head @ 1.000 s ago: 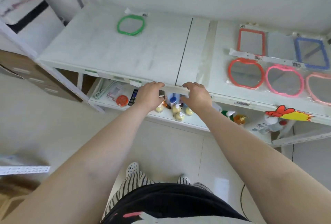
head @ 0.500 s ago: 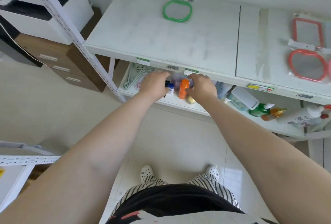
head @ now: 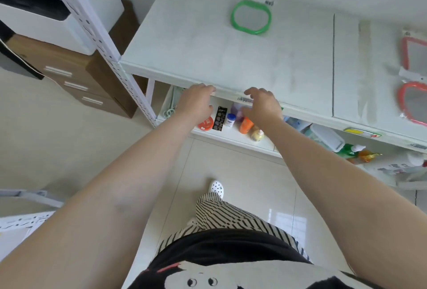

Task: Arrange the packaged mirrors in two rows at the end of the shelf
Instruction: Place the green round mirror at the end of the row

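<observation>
**A:** Where are the person's hands?

**B:** Both reach forward to the front edge of the white shelf (head: 208, 53). The left hand (head: 196, 104) has its fingertips touching the shelf lip, fingers loosely bent, holding nothing. The right hand (head: 262, 106) hovers just beside it, at the same edge, fingers relaxed and spread, also empty.

**A:** And the packaged mirrors?

**B:** A green-framed mirror (head: 251, 16) in clear wrap lies flat on the shelf top, well beyond both hands and slightly past the right hand's fingertips, toward the wall. Far out to the right of the right hand, at the edge of view, two red-framed mirrors lie one behind the other: a rectangular one (head: 414, 54) farther back, and a rounded one (head: 413, 103) nearer the front. Both are partly cut off.

**A:** What sits under the hands?

**B:** A lower shelf (head: 231, 137) holds small goods. Below the left hand is a round orange tin (head: 205, 124) and a black card (head: 220, 119). Below the right hand is an orange bottle (head: 246, 124) and a small yellow bottle (head: 257, 135).
</observation>
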The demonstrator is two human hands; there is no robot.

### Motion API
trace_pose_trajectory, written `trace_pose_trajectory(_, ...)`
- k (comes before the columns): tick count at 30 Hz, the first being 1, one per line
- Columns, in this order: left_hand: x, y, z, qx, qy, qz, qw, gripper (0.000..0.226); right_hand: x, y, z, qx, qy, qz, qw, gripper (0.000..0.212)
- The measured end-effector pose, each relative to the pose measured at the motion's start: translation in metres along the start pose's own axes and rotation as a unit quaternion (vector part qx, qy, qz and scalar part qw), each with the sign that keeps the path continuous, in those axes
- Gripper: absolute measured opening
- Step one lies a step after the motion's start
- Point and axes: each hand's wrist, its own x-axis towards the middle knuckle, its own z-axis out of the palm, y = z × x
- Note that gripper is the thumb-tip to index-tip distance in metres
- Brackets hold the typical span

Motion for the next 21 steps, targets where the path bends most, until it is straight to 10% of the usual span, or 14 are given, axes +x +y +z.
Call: trace_pose_trajectory(21,0.208,-0.062,-0.075,0.077,-0.001,0.066,0.995,0.051,0.167,-0.058,-0.025,0.021,0.069,0.096,0.993,0.047)
